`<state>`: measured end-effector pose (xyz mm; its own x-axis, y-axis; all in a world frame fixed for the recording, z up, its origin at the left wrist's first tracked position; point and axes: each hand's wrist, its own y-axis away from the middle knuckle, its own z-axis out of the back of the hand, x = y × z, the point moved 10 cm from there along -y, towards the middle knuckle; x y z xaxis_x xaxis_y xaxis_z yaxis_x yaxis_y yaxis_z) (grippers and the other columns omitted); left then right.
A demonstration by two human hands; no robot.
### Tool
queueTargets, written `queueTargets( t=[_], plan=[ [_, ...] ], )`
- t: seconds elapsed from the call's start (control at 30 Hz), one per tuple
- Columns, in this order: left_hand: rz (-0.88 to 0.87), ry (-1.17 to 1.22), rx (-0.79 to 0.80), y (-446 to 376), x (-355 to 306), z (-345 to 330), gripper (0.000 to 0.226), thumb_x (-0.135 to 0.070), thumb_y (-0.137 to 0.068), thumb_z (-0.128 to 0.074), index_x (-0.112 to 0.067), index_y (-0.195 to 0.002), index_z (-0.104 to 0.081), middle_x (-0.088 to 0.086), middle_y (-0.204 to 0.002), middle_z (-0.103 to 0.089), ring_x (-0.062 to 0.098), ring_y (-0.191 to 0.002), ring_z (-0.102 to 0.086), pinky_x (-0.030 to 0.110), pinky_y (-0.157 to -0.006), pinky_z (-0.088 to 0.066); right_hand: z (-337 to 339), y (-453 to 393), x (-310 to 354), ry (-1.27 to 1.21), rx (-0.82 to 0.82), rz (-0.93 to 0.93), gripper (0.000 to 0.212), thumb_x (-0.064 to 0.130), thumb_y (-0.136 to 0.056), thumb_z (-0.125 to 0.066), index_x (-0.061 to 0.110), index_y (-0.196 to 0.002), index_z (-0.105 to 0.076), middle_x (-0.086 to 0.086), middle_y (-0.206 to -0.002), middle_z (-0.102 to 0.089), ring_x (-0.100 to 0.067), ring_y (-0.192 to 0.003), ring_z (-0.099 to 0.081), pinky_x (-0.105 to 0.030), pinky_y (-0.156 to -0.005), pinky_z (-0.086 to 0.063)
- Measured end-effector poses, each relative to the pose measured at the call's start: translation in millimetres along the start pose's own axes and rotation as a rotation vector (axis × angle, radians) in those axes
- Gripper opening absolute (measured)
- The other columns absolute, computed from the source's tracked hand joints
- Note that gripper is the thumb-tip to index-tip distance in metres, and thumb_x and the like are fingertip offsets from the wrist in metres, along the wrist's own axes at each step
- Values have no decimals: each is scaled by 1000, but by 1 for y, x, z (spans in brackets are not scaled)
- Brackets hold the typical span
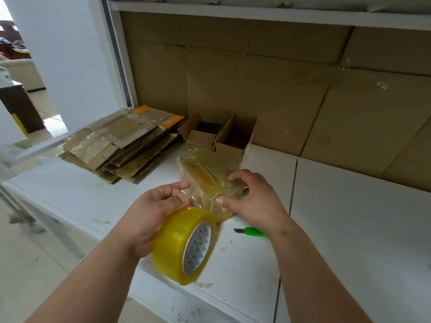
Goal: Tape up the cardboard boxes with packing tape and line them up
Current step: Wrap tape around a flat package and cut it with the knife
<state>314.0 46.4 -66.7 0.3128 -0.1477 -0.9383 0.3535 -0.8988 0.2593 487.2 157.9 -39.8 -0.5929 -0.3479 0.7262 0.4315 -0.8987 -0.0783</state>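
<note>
At the near edge of the table [338,217], left hand [149,217] gripping the tape roll [184,245], right hand [254,199] clasping the tape-wrapped box [210,178] just beyond the roll. Right of the roll, green cutter [254,232]. Behind the wrapped box, two open boxes [224,136]; to their left, flattened cardboard stack [123,143].

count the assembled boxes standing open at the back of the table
2: the left open box and the right open box, side by side against the cardboard backing. The flattened stack and the taped box in hand are not counted.
</note>
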Motion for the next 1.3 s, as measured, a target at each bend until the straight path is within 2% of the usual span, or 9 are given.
queueTargets(
  t=[0.07,0.2,0.5,0.73,0.83,0.97,1.07,1.2,1.3],
  plan=[
    [7,-3,-16,-1,2,4,5,2,-82,-65,-1,-79,-67,4,-123,-66,35,-108,-68,59,-98,-49,-2,7,5,14,-74,-26,49,58,-74,-76,44,-113,-50,15,-110,-45,-6,-90,-54,-21,-56,-55],
    [39,-33,-78,-3,8,21,6,-5,-91,-63,-4,-92,-69,13,-111,-71,35,-99,-71,50,-87,-56,-8,21,20,114,-132,16,47,54,-82,-69,38,-122,-50,8,-117,-46,-12,-101,-57,-28,-89,-51],
    [42,-60,-27,8,-1,29,8,0,-90,-62,-1,-86,-68,8,-112,-68,25,-83,-73,38,-70,-59,-17,28,46,242,-266,-36,46,59,-83,-67,27,-113,-53,5,-111,-54,-17,-93,-59,-33,-81,-50],
    [5,6,-62,14,-6,40,12,0,-90,-63,-5,-81,-69,13,-101,-72,26,-85,-73,40,-76,-58,-4,59,32,-251,-435,-61,13,35,-90,-66,24,-88,-59,11,-85,-59,-3,-71,-54,-26,-67,-49],
    [-22,15,-78,18,-12,38,11,-2,-91,-64,-8,-84,-69,10,-86,-74,19,-70,-72,32,-60,-57,-18,78,42,-452,-338,-6,25,24,-91,-67,14,-70,-56,12,-59,-52,0,-55,-45,-17,-55,-39],
    [-65,36,-120,19,-15,34,7,-5,-91,-63,-9,-88,-68,11,-80,-74,17,-65,-69,28,-56,-57,-52,99,61,-394,-72,93,28,52,-78,-66,24,-77,-67,8,-80,-64,-5,-81,-59,-21,-73,-49],
    [-111,47,-173,20,-18,34,8,-7,-93,-64,-11,-86,-67,13,-83,-73,17,-64,-67,26,-56,-57,-74,110,62,-118,125,81,58,77,-64,-61,29,-96,-69,17,-102,-64,-9,-109,-49,-29,-94,-42],
    [-147,77,-187,25,-24,29,12,-10,-95,-61,-13,-84,-66,1,-68,-72,11,-59,-66,27,-57,-55,-72,120,69,80,141,130,41,53,-84,-68,18,-105,-63,9,-113,-56,26,-101,-23,-29,-97,-30],
    [-137,171,-169,30,-24,23,14,-6,-98,-56,-10,-86,-62,0,-62,-70,10,-56,-66,27,-54,-56,-56,122,76,71,79,168,35,50,-87,-65,17,-96,-59,8,-104,-53,26,-99,-24,-30,-98,-28]
  ],
)
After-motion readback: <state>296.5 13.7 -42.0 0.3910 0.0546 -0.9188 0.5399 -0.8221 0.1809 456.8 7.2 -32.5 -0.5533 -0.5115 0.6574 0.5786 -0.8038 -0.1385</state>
